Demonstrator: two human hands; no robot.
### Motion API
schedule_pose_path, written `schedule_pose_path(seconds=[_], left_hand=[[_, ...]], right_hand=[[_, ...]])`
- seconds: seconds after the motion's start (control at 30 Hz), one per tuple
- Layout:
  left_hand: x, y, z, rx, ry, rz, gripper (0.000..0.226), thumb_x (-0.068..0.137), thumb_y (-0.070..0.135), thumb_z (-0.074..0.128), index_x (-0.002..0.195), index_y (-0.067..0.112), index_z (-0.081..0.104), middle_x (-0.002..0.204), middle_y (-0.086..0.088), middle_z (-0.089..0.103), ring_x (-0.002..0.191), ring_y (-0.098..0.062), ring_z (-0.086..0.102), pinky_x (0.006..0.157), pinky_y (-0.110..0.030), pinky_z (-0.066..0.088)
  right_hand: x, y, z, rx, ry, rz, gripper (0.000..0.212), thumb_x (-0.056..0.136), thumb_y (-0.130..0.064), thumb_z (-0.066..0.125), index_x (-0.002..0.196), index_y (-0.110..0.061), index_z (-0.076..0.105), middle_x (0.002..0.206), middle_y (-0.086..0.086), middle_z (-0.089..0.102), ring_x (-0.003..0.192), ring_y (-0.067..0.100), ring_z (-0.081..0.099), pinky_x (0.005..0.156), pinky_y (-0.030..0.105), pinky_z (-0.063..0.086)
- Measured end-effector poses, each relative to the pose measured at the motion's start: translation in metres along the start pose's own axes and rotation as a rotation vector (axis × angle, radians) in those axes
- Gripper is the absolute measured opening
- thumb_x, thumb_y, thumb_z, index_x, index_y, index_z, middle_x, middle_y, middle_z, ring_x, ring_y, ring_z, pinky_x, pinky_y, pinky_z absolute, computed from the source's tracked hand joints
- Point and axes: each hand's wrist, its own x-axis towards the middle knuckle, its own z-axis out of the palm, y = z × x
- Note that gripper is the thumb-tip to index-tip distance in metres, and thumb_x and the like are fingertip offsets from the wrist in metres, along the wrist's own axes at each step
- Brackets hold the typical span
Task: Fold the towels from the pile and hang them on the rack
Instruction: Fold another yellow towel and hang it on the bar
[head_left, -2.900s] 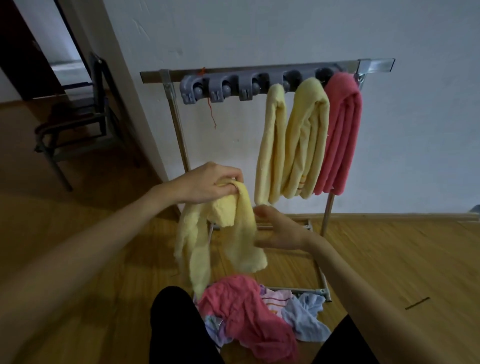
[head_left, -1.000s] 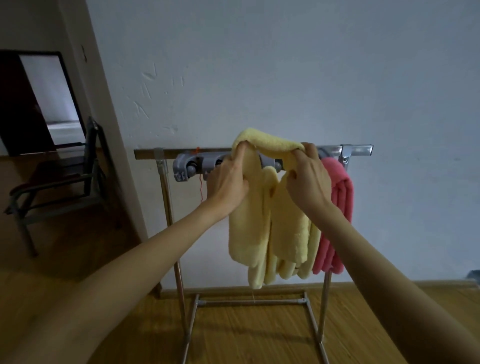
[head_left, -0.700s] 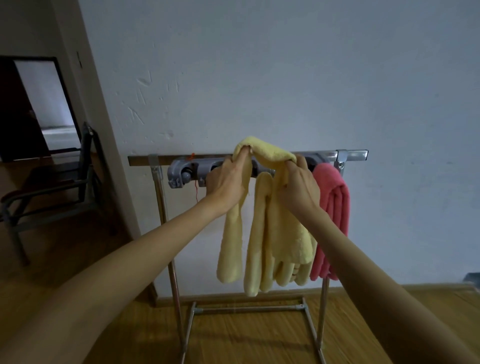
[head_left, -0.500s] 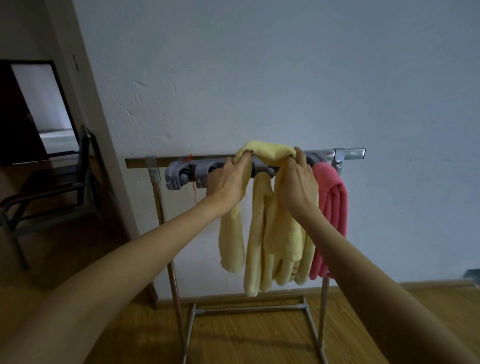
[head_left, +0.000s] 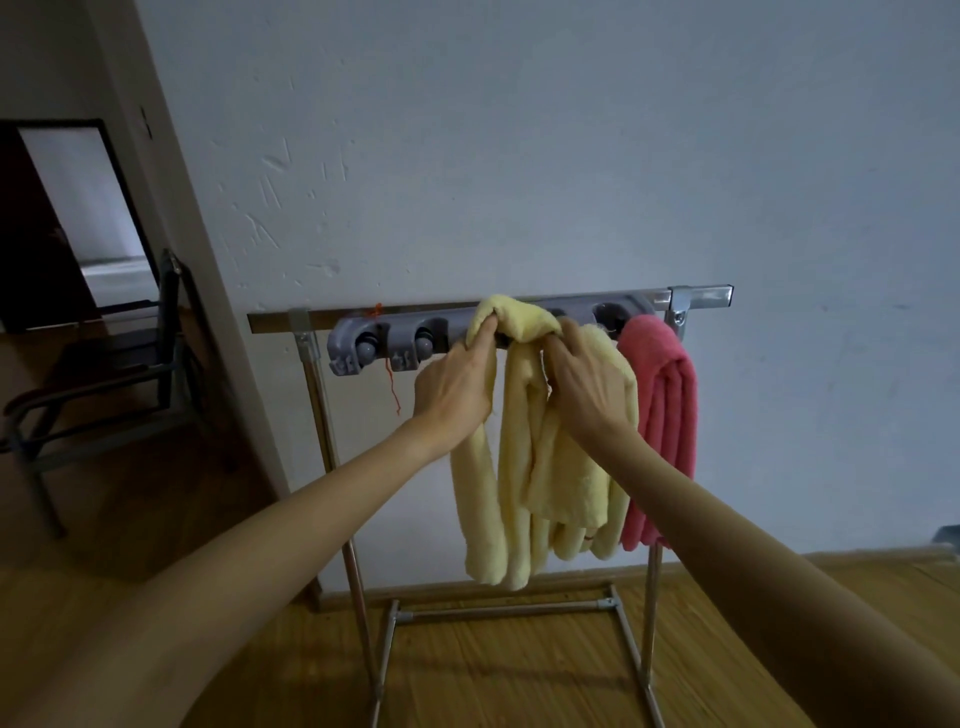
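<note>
Two hands meet at the top of the rack (head_left: 696, 297): your left hand (head_left: 457, 387) pinches the bunched fold of a yellow towel (head_left: 511, 325) between thumb and fingers at its 9 o'clock end, and your right hand (head_left: 584, 387) grips the same fold at its 3 o'clock end with fingers curled into the cloth. The fold lies along the rack's top bar, running from 9 to 3 o'clock, while the towel's two tails hang straight down toward 6 o'clock, so its long axis is vertical. It sits against the grey plastic clip strip (head_left: 384, 343) fixed to the bar; whether a clip has caught it you cannot tell. At 9 o'clock of the towel, two clips with round rollers hold nothing. Just behind your right hand hang more yellow towels (head_left: 613, 395), soft and fluffy, folded into long narrow lengths. At 3 o'clock of them a pink towel (head_left: 662, 410) hangs in thick ribbed folds, touching them. The rack is shiny metal tubing on a wooden floor (head_left: 493, 670), against a rough white wall (head_left: 519, 156). A dark chair (head_left: 130, 374) stands well apart at 9 o'clock.
</note>
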Motion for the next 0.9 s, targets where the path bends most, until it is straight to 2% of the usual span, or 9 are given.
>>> schedule_pose_path(seconds=[0.07,0.13,0.27,0.37,0.5,0.63,0.7,0.8,0.9], left_hand=[[0.0,0.0,0.002,0.013,0.002,0.009,0.082,0.086,0.004,0.052,0.15,0.029,0.009,0.119,-0.015,0.055,0.075,-0.035,0.062,0.048,-0.032,0.035],[0.002,0.0,0.003,0.033,0.001,0.028,0.08,0.088,0.004,0.05,0.15,0.03,0.008,0.117,-0.015,0.055,0.075,-0.034,0.061,0.048,-0.032,0.034],[0.006,0.0,0.008,0.072,-0.002,0.068,0.079,0.089,0.005,0.048,0.15,0.032,0.007,0.11,-0.015,0.055,0.073,-0.034,0.061,0.048,-0.033,0.035],[0.01,-0.002,0.013,0.08,-0.006,0.093,0.079,0.089,0.006,0.048,0.151,0.033,0.007,0.11,-0.015,0.057,0.073,-0.033,0.061,0.048,-0.033,0.035],[0.002,-0.009,0.025,0.073,-0.032,0.127,0.083,0.088,0.006,0.049,0.15,0.035,0.003,0.115,-0.016,0.054,0.073,-0.035,0.061,0.05,-0.035,0.037],[-0.013,-0.017,0.044,-0.098,-0.091,0.161,0.081,0.086,0.006,0.054,0.148,0.035,0.012,0.109,-0.015,0.054,0.076,-0.036,0.061,0.057,-0.038,0.047],[-0.02,-0.02,0.054,-0.203,-0.082,0.182,0.075,0.087,0.008,0.054,0.146,0.035,0.017,0.11,-0.015,0.055,0.078,-0.035,0.061,0.061,-0.039,0.05],[-0.033,-0.024,0.07,-0.323,-0.034,0.182,0.067,0.09,0.011,0.052,0.145,0.033,0.023,0.108,-0.014,0.054,0.08,-0.033,0.06,0.064,-0.037,0.05],[-0.045,-0.026,0.082,-0.467,-0.006,0.139,0.048,0.092,0.013,0.053,0.137,0.026,0.043,0.104,-0.012,0.052,0.084,-0.032,0.059,0.07,-0.037,0.05]], right_hand=[[-0.006,0.002,0.007,-0.006,-0.042,-0.003,0.054,0.07,0.0,0.073,0.119,-0.008,0.053,0.131,0.004,0.047,0.058,0.017,0.048,0.044,0.029,0.032],[-0.014,0.007,0.016,0.032,-0.077,0.028,0.062,0.076,-0.002,0.069,0.132,-0.01,0.044,0.143,0.002,0.036,0.056,0.019,0.052,0.041,0.027,0.03],[-0.024,0.012,0.022,0.063,-0.054,0.092,0.055,0.084,-0.004,0.059,0.134,-0.018,0.04,0.154,-0.006,0.022,0.056,0.02,0.052,0.038,0.025,0.021],[-0.028,0.013,0.022,0.088,-0.021,0.088,0.055,0.085,-0.003,0.058,0.135,-0.02,0.042,0.154,-0.009,0.025,0.061,0.02,0.056,0.04,0.027,0.028],[-0.038,0.019,0.032,0.082,0.044,0.036,0.065,0.084,-0.003,0.062,0.143,-0.023,0.04,0.153,-0.007,0.032,0.076,0.019,0.062,0.044,0.023,0.027],[-0.048,0.027,0.045,-0.015,0.076,-0.074,0.071,0.07,-0.008,0.08,0.135,-0.018,0.052,0.142,0.0,0.049,0.085,0.021,0.067,0.046,0.02,0.027],[-0.052,0.031,0.05,0.006,0.074,-0.13,0.07,0.069,-0.01,0.081,0.133,-0.017,0.054,0.142,0.004,0.05,0.088,0.023,0.068,0.045,0.02,0.03],[-0.056,0.036,0.053,0.137,0.029,-0.157,0.056,0.089,-0.016,0.064,0.14,-0.024,0.045,0.149,0.004,0.038,0.103,0.028,0.062,0.054,0.028,0.045],[-0.066,0.036,0.057,0.162,-0.053,-0.187,0.045,0.098,-0.034,0.041,0.143,-0.032,0.037,0.146,0.001,0.035,0.112,0.023,0.053,0.059,0.029,0.04]])
